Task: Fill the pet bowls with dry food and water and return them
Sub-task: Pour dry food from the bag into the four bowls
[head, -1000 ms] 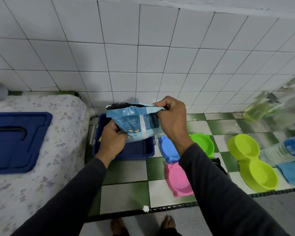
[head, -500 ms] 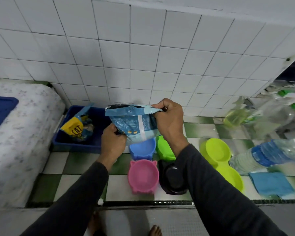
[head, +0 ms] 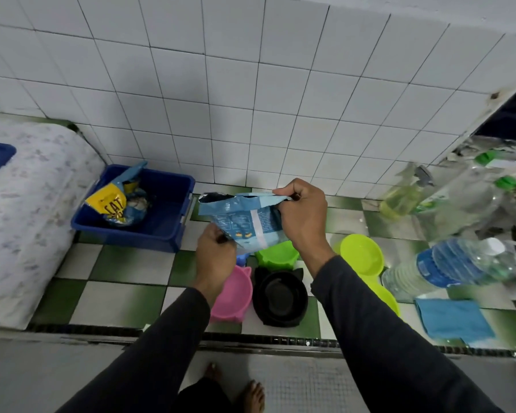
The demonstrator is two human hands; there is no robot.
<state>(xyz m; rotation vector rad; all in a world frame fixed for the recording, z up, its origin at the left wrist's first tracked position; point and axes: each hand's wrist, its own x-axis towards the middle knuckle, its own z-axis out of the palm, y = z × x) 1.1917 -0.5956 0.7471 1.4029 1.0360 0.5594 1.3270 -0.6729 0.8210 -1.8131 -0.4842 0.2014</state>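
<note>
both hands hold a light blue food bag [head: 245, 222] in the air above the bowls. the right hand [head: 303, 217] has its fingers pinched on the bag's top edge at the right corner, the mouth of the bag gaping dark toward the left. the left hand [head: 216, 257] grips the bag's lower left part, fingers curled shut around it. the bag is tilted, its bottom hanging over the green bowl [head: 276, 256]

taking the black bowl [head: 279, 298] as the landmark: it sits on the green and white checked floor [head: 111, 296], with cat-ear points on its far rim. the pink bowl [head: 233, 296] lies just to its left, touching or nearly so. the green bowl is just behind it. a blue bowl [head: 241, 259] shows only as a sliver behind the pink one, mostly hidden by the left hand and the bag. to the black bowl's right lies a lime double bowl [head: 362, 259], partly covered by the right sleeve. further right is a water bottle [head: 447, 265] lying on its side, and a blue cloth [head: 453, 320] in front of it. well to the left and behind stands a blue bin [head: 167, 222] against the tiled wall [head: 221, 84], with a yellow and blue bag [head: 116, 204] inside
</note>
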